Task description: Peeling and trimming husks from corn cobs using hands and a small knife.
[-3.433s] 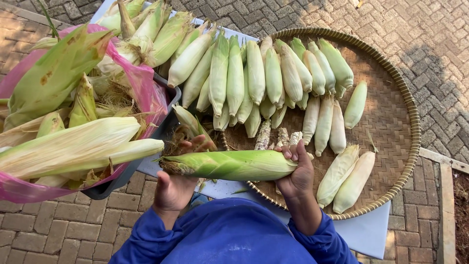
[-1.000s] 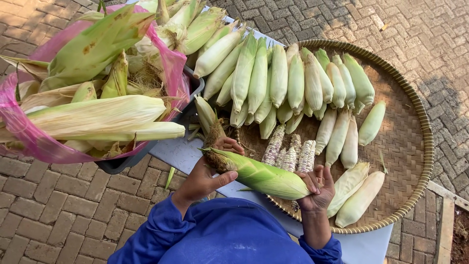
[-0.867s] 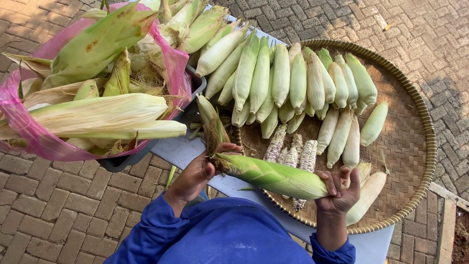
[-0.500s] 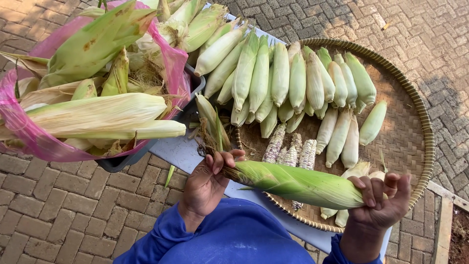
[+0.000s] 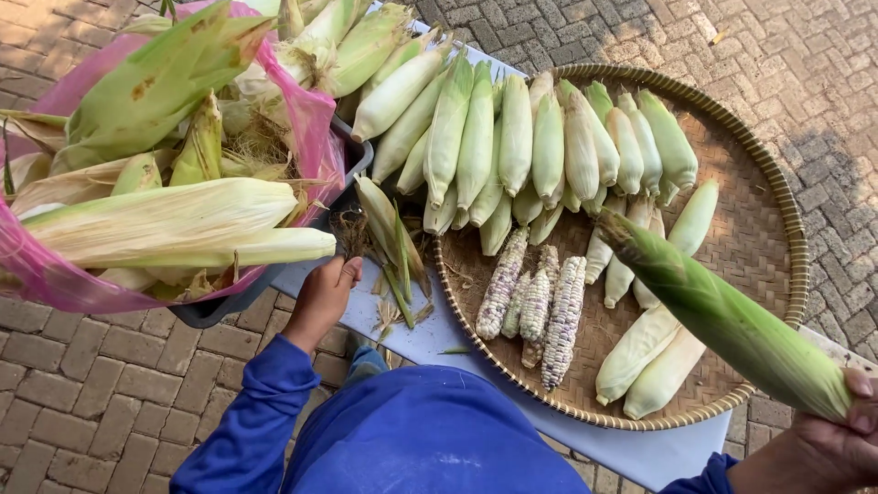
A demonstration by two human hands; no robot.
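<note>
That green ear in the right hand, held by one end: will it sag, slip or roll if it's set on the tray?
The green ear juts out straight from the right hand, so it is probably stiff. Its smooth husk may slide in the grip. Being round and tapered, it would likely roll in a curve on the flat woven tray.

woven tray (image 5: pixel 777 210) at right of frame on the desk (image 5: pixel 412 334); husked cobs (image 5: pixel 512 137) in a row across its upper part, bare cobs (image 5: pixel 540 306) at lower left. tub (image 5: pixel 219 306) of unhusked corn (image 5: pixel 165 220) at left. held cob (image 5: pixel 732 320) over tray's lower right.
</note>
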